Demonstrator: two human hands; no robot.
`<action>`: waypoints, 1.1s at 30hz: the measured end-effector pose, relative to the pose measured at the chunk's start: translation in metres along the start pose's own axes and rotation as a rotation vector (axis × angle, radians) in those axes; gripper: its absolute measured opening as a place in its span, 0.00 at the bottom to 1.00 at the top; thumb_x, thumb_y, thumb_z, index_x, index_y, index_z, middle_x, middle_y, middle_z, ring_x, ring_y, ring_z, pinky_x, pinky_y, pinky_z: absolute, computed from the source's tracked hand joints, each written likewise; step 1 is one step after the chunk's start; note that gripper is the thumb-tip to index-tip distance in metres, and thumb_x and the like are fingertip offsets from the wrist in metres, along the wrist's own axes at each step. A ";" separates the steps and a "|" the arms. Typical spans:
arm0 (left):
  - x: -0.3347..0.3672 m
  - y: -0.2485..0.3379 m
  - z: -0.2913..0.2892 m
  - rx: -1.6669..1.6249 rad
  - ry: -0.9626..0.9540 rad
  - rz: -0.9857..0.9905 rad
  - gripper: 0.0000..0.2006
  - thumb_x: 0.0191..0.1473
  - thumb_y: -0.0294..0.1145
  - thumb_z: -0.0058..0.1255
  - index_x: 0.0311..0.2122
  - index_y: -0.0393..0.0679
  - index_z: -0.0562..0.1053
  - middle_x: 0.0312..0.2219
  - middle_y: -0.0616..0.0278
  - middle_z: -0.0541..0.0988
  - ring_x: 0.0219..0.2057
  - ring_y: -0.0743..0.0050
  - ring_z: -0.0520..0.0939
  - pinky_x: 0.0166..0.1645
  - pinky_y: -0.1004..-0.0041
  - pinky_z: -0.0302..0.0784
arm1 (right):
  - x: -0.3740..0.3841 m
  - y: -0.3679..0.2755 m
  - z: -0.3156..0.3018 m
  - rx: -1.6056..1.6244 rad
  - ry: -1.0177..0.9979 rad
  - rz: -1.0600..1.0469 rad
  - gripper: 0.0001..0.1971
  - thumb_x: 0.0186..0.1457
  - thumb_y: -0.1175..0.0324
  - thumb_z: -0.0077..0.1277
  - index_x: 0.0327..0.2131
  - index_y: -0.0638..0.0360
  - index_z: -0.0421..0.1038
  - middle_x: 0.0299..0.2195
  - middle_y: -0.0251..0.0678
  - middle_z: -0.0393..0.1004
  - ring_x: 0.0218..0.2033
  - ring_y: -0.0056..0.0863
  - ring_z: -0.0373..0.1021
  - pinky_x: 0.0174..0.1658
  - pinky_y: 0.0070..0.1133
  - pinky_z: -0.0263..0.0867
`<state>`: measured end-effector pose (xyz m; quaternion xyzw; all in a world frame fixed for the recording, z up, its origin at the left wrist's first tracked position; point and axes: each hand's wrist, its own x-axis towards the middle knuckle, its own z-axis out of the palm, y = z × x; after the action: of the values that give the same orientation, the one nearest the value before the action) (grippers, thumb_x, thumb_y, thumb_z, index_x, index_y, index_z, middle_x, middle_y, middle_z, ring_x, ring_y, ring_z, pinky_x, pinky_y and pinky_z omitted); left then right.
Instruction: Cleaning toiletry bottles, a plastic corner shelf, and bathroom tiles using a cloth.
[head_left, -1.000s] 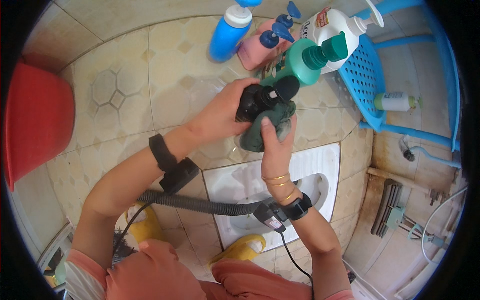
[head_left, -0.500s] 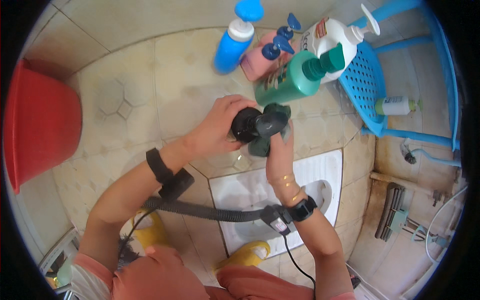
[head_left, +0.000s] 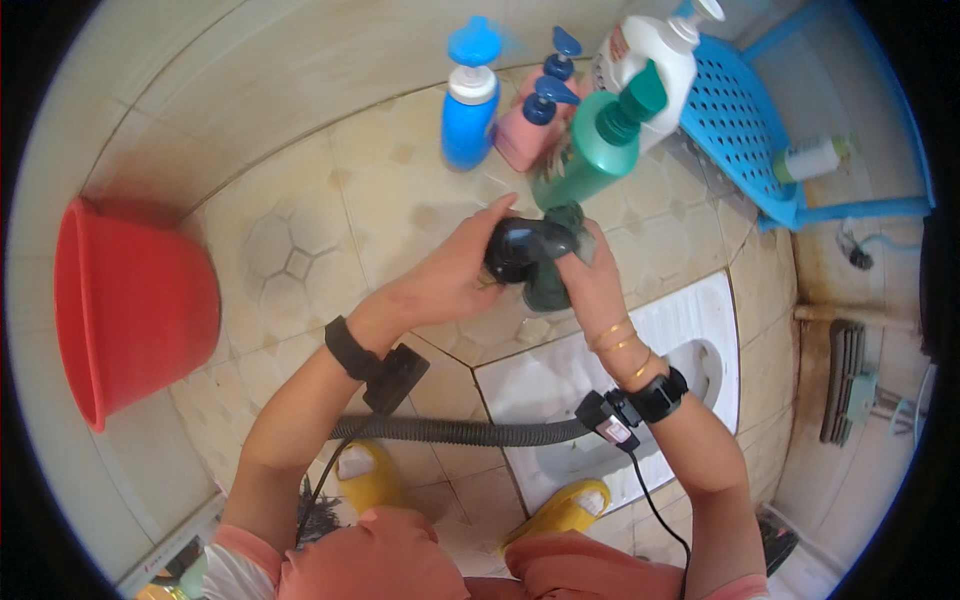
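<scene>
A black pump bottle [head_left: 510, 250], seen from above, is gripped in my left hand [head_left: 448, 265], whose fingers curve round its far left side. Its pump spout points right, toward my other hand. My right hand [head_left: 597, 275] is closed on a dark green cloth [head_left: 546, 288], bunched against the bottle's right side. Most of the bottle's body lies hidden under its top. Just beyond my hands stands a green pump bottle [head_left: 590, 160]. Behind it are two pink pump bottles [head_left: 522, 137] with dark blue pumps, a blue bottle [head_left: 468, 125] and a large white pump bottle [head_left: 650, 75].
A red bucket [head_left: 140, 310] stands at the left wall. A white squat toilet [head_left: 705, 310] is set in the tiled floor at right, with a black ribbed hose [head_left: 460, 431] across it. A blue plastic chair [head_left: 735, 110] holding a small bottle [head_left: 812, 160] stands at the far right.
The view has shifted, so the bucket and bottles sit farther right in the picture. The black bottle's pump appears tilted differently; both hands keep their hold on bottle and cloth.
</scene>
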<state>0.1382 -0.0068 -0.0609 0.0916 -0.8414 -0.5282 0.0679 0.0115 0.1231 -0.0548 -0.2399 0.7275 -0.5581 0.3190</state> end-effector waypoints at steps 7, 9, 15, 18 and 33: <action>-0.001 -0.001 0.024 -0.297 0.257 -0.142 0.35 0.35 0.20 0.54 0.50 0.39 0.51 0.47 0.52 0.61 0.50 0.65 0.65 0.53 0.71 0.60 | -0.008 0.001 0.008 0.160 -0.036 0.012 0.21 0.48 0.70 0.47 0.46 0.66 0.59 0.36 0.42 0.69 0.38 0.28 0.66 0.42 0.20 0.61; -0.004 -0.006 0.022 -0.290 0.256 -0.163 0.35 0.34 0.23 0.57 0.48 0.36 0.52 0.44 0.50 0.62 0.48 0.63 0.66 0.52 0.71 0.62 | -0.015 0.000 0.006 0.194 -0.073 0.009 0.23 0.48 0.68 0.48 0.47 0.67 0.57 0.36 0.41 0.69 0.38 0.26 0.65 0.43 0.19 0.61; -0.004 -0.010 0.023 -0.086 0.263 -0.092 0.34 0.34 0.17 0.52 0.50 0.43 0.53 0.43 0.59 0.61 0.47 0.71 0.64 0.50 0.74 0.62 | 0.007 0.001 0.004 0.229 -0.095 0.075 0.22 0.48 0.65 0.50 0.45 0.67 0.60 0.34 0.39 0.69 0.36 0.22 0.64 0.41 0.18 0.61; -0.003 -0.012 0.021 -0.094 0.222 -0.055 0.35 0.34 0.18 0.52 0.51 0.43 0.53 0.44 0.60 0.60 0.48 0.71 0.64 0.51 0.75 0.61 | 0.017 -0.004 0.007 0.336 -0.132 0.173 0.20 0.47 0.65 0.50 0.42 0.67 0.63 0.34 0.38 0.69 0.35 0.22 0.65 0.40 0.18 0.61; -0.003 -0.007 0.019 -0.057 0.308 -0.068 0.37 0.34 0.21 0.55 0.53 0.40 0.54 0.45 0.53 0.62 0.48 0.62 0.66 0.52 0.71 0.60 | -0.004 0.011 0.011 0.345 -0.105 0.085 0.28 0.48 0.63 0.52 0.49 0.67 0.55 0.39 0.39 0.67 0.39 0.22 0.63 0.42 0.18 0.61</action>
<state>0.1374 0.0075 -0.0750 0.1980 -0.8022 -0.5335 0.1808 0.0224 0.1212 -0.0664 -0.1794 0.6129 -0.6472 0.4163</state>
